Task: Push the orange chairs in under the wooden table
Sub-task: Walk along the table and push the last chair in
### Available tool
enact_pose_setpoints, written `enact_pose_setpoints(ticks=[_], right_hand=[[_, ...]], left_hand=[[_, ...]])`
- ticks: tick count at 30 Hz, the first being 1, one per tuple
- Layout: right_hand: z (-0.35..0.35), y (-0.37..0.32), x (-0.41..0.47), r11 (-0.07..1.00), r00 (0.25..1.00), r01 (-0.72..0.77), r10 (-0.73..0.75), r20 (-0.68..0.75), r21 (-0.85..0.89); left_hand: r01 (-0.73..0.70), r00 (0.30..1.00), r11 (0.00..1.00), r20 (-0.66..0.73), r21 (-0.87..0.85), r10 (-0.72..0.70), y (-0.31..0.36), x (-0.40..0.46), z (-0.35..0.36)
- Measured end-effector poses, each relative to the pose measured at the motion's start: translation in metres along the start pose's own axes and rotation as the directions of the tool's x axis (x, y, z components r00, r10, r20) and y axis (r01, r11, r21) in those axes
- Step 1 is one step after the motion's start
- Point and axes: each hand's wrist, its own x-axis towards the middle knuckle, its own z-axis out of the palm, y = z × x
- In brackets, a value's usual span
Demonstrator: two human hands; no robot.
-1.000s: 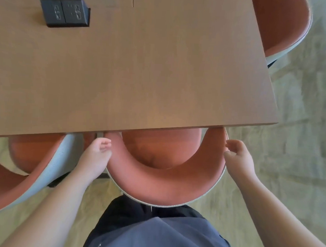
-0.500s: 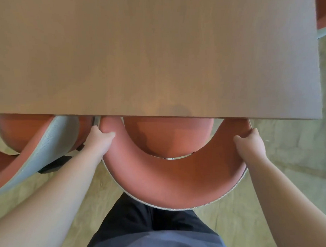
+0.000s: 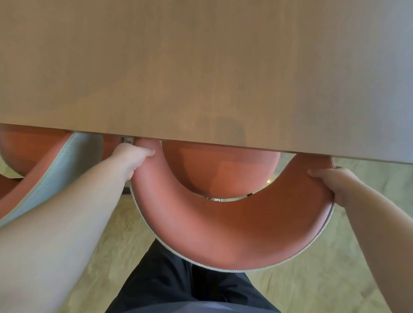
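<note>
L hand (image 3: pixel 130 158) curled round left end of orange chair (image 3: pixel 233 230) backrest, thumb on top. R hand (image 3: pixel 333 184) clamped on right end, fingers wrapped behind. Seat partly under wooden table (image 3: pixel 204 62) edge, backrest curve outside. 2nd orange chair (image 3: pixel 36 164) just left, seat partly under too.

Likely an office or meeting room: broad wooden counter (image 3: pixel 204 62), matching orange tub chairs (image 3: pixel 233 227) side by side, beige carpet (image 3: pixel 348 278).
</note>
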Motion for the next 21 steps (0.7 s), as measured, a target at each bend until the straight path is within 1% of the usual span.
enact_pose_setpoints(ticks=[3, 7, 11, 21], right_hand=[[0.002, 0.002, 0.000, 0.999, 0.998, 0.037, -0.038, -0.056, -0.017], [0.002, 0.005, -0.003, 0.997, 0.993, 0.078, -0.080, -0.092, -0.020], [0.002, 0.011, -0.007, 0.991, 0.987, 0.127, -0.130, -0.097, -0.035], [0.020, 0.023, -0.026, 0.971, 0.965, 0.213, -0.227, -0.131, -0.110]], left_hand=[[-0.040, 0.999, 0.999, -0.036, 0.037, 0.041, 0.000, 0.001, 0.001], [-0.086, 0.996, 0.995, -0.018, 0.054, 0.087, -0.002, -0.001, -0.005], [-0.144, 0.989, 0.987, -0.012, 0.074, 0.145, -0.007, -0.003, -0.011], [-0.156, 0.986, 0.986, -0.047, 0.050, 0.158, -0.034, -0.008, -0.035]])
